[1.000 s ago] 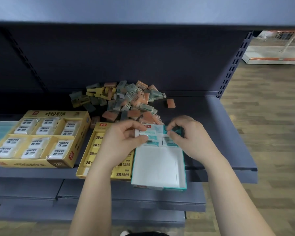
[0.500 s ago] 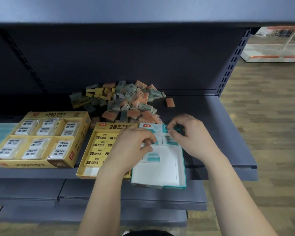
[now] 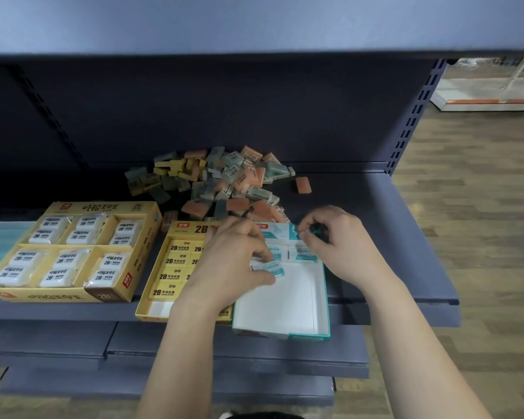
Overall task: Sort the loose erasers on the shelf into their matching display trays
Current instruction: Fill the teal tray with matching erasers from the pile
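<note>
Head view: small flat white-and-teal eraser in grip of left hand.

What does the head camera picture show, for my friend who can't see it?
The left hand holds a teal eraser in a white tray while the right hand pinches another eraser. Loose erasers lie piled behind; two yellow trays sit left.

I read "2B" on middle yellow tray header, "2B ERASER" on its yellow erasers, "2B" on white erasers and front corner of left yellow box.
</note>
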Available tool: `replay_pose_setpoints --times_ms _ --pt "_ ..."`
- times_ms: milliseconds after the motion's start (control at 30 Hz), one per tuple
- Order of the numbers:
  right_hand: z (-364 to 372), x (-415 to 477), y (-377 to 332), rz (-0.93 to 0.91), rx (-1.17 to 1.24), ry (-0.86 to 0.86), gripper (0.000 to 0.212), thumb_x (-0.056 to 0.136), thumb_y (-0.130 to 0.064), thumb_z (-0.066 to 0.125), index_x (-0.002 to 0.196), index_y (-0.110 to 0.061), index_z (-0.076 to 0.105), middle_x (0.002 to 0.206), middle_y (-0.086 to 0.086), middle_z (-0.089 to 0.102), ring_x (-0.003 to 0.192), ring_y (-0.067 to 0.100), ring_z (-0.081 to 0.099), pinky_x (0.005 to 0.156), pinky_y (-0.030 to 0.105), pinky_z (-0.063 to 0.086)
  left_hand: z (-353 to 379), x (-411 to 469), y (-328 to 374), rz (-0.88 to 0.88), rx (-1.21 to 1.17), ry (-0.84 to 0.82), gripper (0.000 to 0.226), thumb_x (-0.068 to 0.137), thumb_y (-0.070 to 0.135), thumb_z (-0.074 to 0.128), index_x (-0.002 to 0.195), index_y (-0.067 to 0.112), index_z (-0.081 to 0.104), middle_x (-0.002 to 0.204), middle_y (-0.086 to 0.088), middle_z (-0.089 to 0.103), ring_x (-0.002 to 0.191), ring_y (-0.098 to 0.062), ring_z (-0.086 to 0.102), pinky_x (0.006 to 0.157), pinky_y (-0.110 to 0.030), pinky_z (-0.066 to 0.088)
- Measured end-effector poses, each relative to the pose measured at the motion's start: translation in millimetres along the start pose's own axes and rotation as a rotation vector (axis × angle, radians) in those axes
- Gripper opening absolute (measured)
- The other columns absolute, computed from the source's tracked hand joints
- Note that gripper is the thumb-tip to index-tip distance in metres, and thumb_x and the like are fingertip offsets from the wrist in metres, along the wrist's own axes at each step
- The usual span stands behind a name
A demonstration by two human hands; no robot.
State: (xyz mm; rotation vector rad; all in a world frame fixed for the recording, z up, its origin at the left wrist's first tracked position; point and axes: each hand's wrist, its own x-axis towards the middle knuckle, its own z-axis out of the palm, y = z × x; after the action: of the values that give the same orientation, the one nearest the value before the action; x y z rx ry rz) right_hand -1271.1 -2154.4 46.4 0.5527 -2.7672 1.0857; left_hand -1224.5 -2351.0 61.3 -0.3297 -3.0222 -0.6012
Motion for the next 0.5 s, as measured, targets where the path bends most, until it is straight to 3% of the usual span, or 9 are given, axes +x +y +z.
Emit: replay_pose_setpoints --times_ms 100,267,500 --pt "-1.4 0.4 -0.6 0.011 -0.013 -0.017 0.014 0.087 -0.012 0.064 0.090 -0.025 0.066 0.094 -0.012 0.058 0.080 -0.001 0.051 0.065 0.006 0.037 -1.9 -1.5 -1.1 -0.004 0.000 -0.066 0.044 0.065 0.041 0.085 0.106 0.033 0.073 0.110 0.015 0.050 0.114 -0.008 0.030 0.099 -0.034 0.024" --pt "-0.6 2.9 1.1 0.015 -0.007 -0.033 0.018 0.087 -0.009 0.062 0.088 -0.026 0.064 0.092 -0.012 0.059 0.077 -0.002 0.051 0.062 0.007 0.037 -2.8 -0.1 0.2 -0.009 0.023 -0.066 0.036 0.074 0.031 0.080 0.110 0.034 0.072 0.110 0.016 0.048 0.115 -0.009 0.031 0.103 -0.037 0.026" --pt "-0.3 9.1 3.6 -0.006 -0.007 -0.033 0.019 0.085 -0.008 0.061 0.089 -0.025 0.066 0.090 -0.015 0.060 0.081 -0.003 0.052 0.062 0.008 0.035 -2.2 2.5 -3.1 -0.024 -0.020 -0.027 0.029 0.074 0.020 0.076 0.096 0.036 0.065 0.108 0.018 0.043 0.115 -0.006 0.030 0.102 -0.033 0.024"
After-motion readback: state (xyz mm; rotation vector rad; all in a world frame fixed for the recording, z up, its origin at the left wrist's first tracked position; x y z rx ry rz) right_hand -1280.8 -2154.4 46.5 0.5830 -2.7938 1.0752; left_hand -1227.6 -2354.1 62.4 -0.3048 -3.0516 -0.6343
